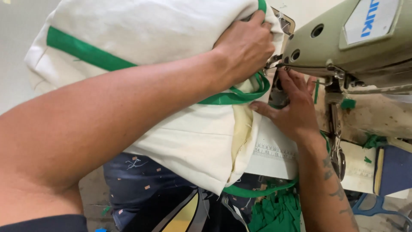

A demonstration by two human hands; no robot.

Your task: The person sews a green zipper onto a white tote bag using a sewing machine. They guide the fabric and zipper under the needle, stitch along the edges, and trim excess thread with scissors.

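Fabric bag: a cream canvas bag (141, 38) with green trim (81, 50) is bunched up and lifted toward the machine head, filling the frame from 9 to 12 o'clock — held high, it seems, so the bulk stays off the bed and only the edge reaches the needle.
Green binding loop: a loop of green strap (240, 95) hangs at the bag's edge, just left of the needle area, between the two hands.
Left hand: the left hand (245, 45) is clenched on the gathered cloth at about 1 o'clock, bearing its weight.
Right hand: the right hand (292, 109) lies at 3 o'clock of the loop, fingers spread flat and pressed by the presser foot; it grips nothing — it steadies the edge.
Sewing machine: the grey-green sewing machine (343, 51) head sits at 2 o'clock; the needle itself is hidden.
Bed ruler: a printed scale (274, 151) on the white bed lies below the right wrist.
Scraps: green offcuts (274, 212) are heaped at 5 o'clock.
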